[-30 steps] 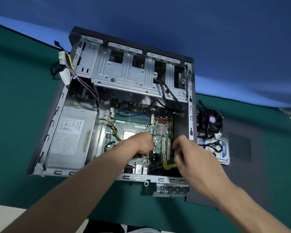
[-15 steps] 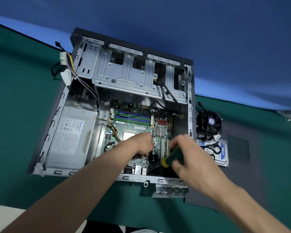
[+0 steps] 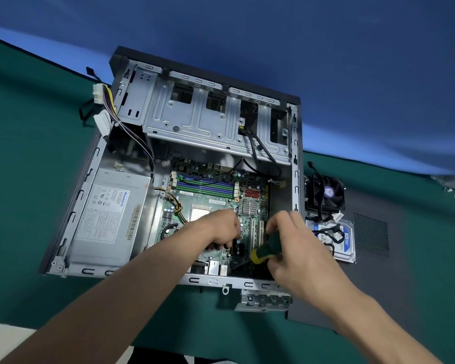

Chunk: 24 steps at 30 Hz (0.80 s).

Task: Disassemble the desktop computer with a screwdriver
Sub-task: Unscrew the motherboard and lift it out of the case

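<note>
Both hands work over the motherboard (image 3: 216,203): my right hand (image 3: 297,248) grips the screwdriver (image 3: 265,252), my left hand (image 3: 221,231) curls beside it, contents unseen; fan (image 3: 325,193) and hard drive (image 3: 336,239) lie outside the case (image 3: 296,164), while power supply (image 3: 108,216) and board remain.

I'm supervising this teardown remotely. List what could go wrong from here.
The screwdriver, gripped by the right hand, angles down over the motherboard; a slip could gouge it. The left hand rests on the board, so it may press on components. A loosened screw could drop into the case.
</note>
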Available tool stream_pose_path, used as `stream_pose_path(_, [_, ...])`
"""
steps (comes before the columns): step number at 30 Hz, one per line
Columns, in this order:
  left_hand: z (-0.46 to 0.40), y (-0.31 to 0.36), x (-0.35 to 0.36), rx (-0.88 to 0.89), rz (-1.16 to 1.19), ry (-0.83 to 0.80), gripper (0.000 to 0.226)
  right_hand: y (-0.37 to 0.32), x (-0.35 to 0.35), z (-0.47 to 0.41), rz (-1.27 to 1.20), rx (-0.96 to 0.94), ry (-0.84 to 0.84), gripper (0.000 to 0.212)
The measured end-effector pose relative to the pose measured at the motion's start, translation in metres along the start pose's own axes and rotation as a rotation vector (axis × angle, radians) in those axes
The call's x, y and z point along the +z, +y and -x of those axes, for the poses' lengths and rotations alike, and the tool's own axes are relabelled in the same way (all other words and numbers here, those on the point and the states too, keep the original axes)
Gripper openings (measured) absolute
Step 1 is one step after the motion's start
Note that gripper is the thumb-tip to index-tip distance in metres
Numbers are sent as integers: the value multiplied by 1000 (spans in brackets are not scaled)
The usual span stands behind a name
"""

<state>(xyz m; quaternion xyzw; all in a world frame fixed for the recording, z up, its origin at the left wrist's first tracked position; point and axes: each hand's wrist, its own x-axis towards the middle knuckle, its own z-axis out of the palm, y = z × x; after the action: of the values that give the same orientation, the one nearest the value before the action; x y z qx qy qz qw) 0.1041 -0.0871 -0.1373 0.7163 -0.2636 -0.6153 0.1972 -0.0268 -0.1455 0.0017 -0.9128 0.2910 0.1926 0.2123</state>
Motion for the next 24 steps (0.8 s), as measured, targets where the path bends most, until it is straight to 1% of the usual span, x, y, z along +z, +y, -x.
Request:
stream_pose_path(1, [0,0,0,3,-7,2,24,0,1,0,-3,-6,6,27])
stream_pose_path(3, [0,1,1,6,-19,2,25,-1,0,1,34,-7,51,18])
stream_pose_path(5, [-1,1,1,5,-34,8,26,-1,1,-1,37,-37,41,9])
stream_pose_path(7, [-1,1,0,4,-49,20,25,-4,-1,-2,-8,-36,-10,23])
stream_pose_path(8, [-1,1,0,4,-47,18,24,-4,-1,-2,-8,-23,-7,24])
stream_pose_path(10, [-1,1,0,4,-29,3,23,-2,-1,-2,24,-2,46,18])
stream_pose_path(12, [-1,1,1,-3,-10,-1,24,1,-1,-3,-4,-8,30,10])
stream_pose_path(14, [0,0,0,-7,-6,1,24,1,-2,-3,-57,-13,-33,29])
stream_pose_path(15, [0,1,0,-8,-6,0,24,2,-1,-3,-54,-5,-36,31])
stream_pose_path(16, [0,1,0,-7,-6,-3,24,1,-1,-2,-41,4,-14,28])
stream_pose_path(18, [0,1,0,-7,0,-10,25,2,-1,-2,-32,-6,40,14])
stream_pose_path(19, [1,1,0,-9,-1,-12,25,3,0,-2,-48,-24,35,12])
stream_pose_path(21, [1,1,0,-13,-12,-8,26,3,1,-2,-65,-52,2,28])
stream_pose_path(22, [1,1,0,-14,-14,-11,25,4,2,-2,-38,-57,14,28])
stream_pose_path(24, [1,1,0,-13,-3,-23,23,3,3,-1,-3,-19,86,20])
